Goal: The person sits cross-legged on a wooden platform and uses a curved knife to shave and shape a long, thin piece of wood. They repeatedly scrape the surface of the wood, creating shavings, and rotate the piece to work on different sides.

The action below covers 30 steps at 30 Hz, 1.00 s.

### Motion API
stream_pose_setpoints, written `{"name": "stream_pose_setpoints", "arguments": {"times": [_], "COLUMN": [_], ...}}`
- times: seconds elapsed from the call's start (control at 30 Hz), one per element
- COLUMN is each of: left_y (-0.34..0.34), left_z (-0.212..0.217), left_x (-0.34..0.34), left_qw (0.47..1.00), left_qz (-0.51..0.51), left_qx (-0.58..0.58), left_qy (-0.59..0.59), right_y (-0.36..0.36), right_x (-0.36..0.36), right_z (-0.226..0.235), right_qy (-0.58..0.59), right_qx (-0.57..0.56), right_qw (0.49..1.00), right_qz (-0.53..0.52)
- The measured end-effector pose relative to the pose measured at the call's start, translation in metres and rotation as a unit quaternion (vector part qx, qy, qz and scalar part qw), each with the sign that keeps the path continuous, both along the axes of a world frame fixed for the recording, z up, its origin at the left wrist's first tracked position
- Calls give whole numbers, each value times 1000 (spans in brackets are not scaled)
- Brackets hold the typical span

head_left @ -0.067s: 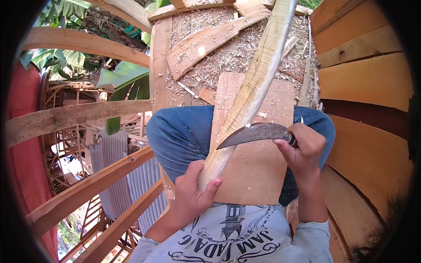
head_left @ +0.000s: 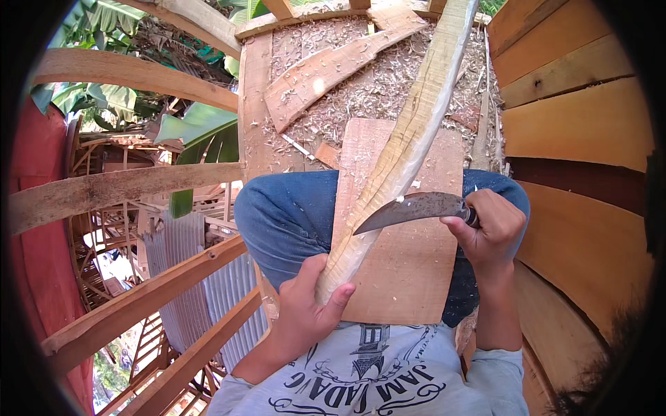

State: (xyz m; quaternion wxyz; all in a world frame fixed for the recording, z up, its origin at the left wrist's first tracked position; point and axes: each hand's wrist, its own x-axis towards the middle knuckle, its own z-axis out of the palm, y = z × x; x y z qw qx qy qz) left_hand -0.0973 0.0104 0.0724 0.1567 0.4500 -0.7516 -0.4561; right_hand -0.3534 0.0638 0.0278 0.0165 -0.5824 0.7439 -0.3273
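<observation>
A long pale strip of wood (head_left: 409, 125) slants from my lap up past the top right of the view, its right edge whiter than its yellowish, cracked face. My left hand (head_left: 312, 298) is wrapped round its near end. In my right hand (head_left: 492, 225) is a knife (head_left: 416, 209) with a curved, dark-spotted blade; my fist closes on its handle. The blade lies across the strip above my left hand, its tip pointing left. Beneath the strip, a flat rectangular board (head_left: 409, 270) rests across my lap, between my knees.
Wood shavings (head_left: 326, 111) cover the floor ahead, with an angular plank offcut (head_left: 326, 76) lying among them. Wooden rails (head_left: 139, 295) run along the left side, with banana leaves (head_left: 201, 128) and corrugated sheets (head_left: 229, 291) beyond. A plank wall (head_left: 576, 125) rises on the right.
My right hand and the knife have shifted slightly to the right. The strip has also moved a little to the right, still in my left hand.
</observation>
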Motion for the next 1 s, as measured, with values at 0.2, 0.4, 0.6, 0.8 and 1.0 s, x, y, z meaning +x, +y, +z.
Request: {"name": "stream_pose_setpoints", "arguments": {"times": [0.2,0.4,0.6,0.8,1.0], "left_y": [6,6,17,33,21], "left_z": [14,22,29,16,18], "left_x": [-19,-17,-2,9,-9], "left_qw": [999,997,999,998,998], "left_qz": [-33,-48,-28,-17,-30], "left_qx": [-12,-56,-23,19,-33], "left_qy": [2,-11,-39,-65,-33], "right_y": [16,19,11,47,36], "right_x": [-20,-17,-22,-76,31], "right_z": [10,12,9,15,25], "right_qy": [49,54,-75,-193,-64], "right_qx": [-57,-50,-52,-78,8], "right_qw": [996,995,983,935,998], "right_qz": [-52,-72,-158,-287,-2]}}
